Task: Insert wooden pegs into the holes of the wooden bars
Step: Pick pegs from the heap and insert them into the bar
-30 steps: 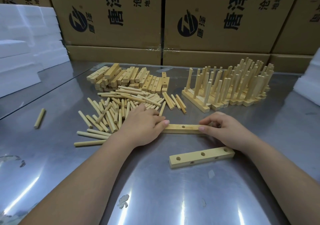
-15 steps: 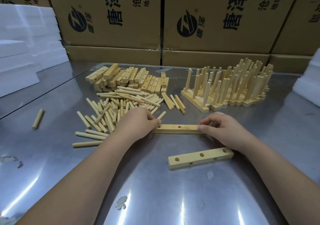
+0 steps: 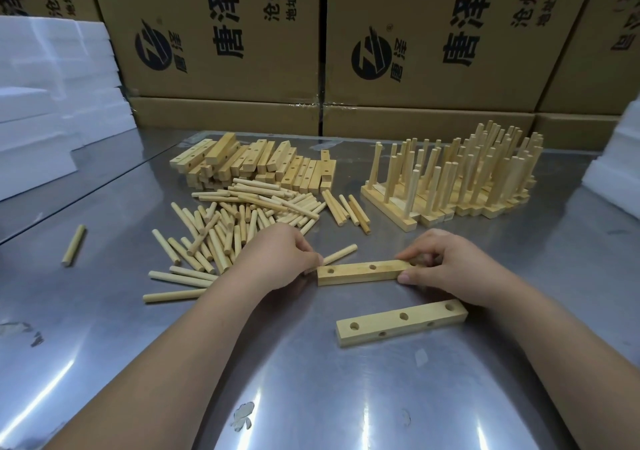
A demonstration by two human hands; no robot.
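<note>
my left hand [image 3: 277,262] pinches a peg [image 3: 341,254], my right hand [image 3: 446,266] grips the drilled bar [image 3: 360,272] by its right end; tilted, the peg could jam.

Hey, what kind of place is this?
Likely a small factory or packing workshop: printed cardboard cartons stacked behind a steel table, with loose wooden pegs and finished pegged bars in batches.

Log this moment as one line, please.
left hand: holds peg | right hand: grips bar end | visible bar holes: empty | spare bar: flat on table
</note>
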